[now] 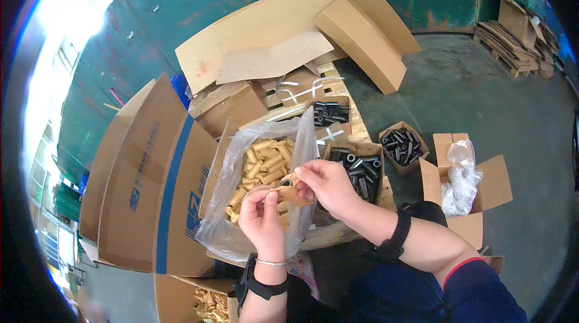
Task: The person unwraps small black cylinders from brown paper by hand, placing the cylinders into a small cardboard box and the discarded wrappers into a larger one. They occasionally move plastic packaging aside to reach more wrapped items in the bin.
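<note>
A small brown paper wrapper [294, 195] is held between my two hands, with the dark round end of a tube [286, 182] showing at its opening. My left hand [263, 220] is closed, thumb and fingers pinching the wrapper's left edge. On the other side my right hand [327, 183] pinches the upper right part, also closed. Both hands are above a box lined with a clear plastic bag [228, 169], which holds many tan paper-wrapped rolls [271, 165]. Just right of my right hand, black tubes [363, 173] lie in an open cardboard box, partly hidden by my hand.
More black tubes fill a far box [329, 113] and a floor box [401, 147]. A carton [476, 214] with plastic bags [461, 184] stands at right. Tall cardboard [132, 190] rises at left; crumpled brown paper [211, 306] lies below. A wooden pallet [350, 115] supports the boxes.
</note>
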{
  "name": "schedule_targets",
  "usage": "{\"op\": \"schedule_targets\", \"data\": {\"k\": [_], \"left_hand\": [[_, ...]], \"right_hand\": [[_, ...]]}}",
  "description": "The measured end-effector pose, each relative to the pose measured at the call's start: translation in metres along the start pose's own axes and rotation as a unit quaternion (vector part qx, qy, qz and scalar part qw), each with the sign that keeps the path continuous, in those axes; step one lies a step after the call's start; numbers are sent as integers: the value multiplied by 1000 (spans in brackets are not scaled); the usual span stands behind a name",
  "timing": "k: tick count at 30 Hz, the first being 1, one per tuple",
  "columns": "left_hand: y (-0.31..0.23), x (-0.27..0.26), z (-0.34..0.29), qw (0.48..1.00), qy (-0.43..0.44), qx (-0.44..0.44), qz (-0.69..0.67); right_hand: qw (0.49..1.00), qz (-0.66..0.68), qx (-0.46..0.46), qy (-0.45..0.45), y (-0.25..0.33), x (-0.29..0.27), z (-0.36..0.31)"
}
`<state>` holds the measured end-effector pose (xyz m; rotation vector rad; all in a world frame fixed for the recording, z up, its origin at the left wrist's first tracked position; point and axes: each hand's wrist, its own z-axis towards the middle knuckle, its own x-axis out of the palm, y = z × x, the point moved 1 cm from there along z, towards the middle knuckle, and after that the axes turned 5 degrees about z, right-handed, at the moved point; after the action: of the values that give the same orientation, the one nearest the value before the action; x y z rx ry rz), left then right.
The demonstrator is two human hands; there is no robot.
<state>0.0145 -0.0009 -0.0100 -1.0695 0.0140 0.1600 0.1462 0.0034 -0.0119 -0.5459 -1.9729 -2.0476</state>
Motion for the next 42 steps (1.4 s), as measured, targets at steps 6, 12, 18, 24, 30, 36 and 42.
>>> {"op": "schedule_targets", "data": {"k": [6,12,18,24,30,36,42], "left_hand": [[6,14,-3,982,120,-115,-87],[8,12,-7,974,143,-140,-103],[-22,3,-1,777,112,-317,-533],[-25,-18,4,620,250,-310,-675],[-9,-13,6,763,217,-309,-524],[-15,-1,2,839,129,-329,-413],[3,-10,1,828,247,-379,-332]], "right_hand": [[994,101,-34,29,11,7,-9],[998,56,-11,28,9,12,-8],[997,30,67,28,-4,8,-6],[993,-68,80,48,0,-21,6],[975,-147,-144,80,21,-5,-7],[822,-425,-360,123,18,2,-13],[857,-369,-329,144,37,-2,-10]]}}
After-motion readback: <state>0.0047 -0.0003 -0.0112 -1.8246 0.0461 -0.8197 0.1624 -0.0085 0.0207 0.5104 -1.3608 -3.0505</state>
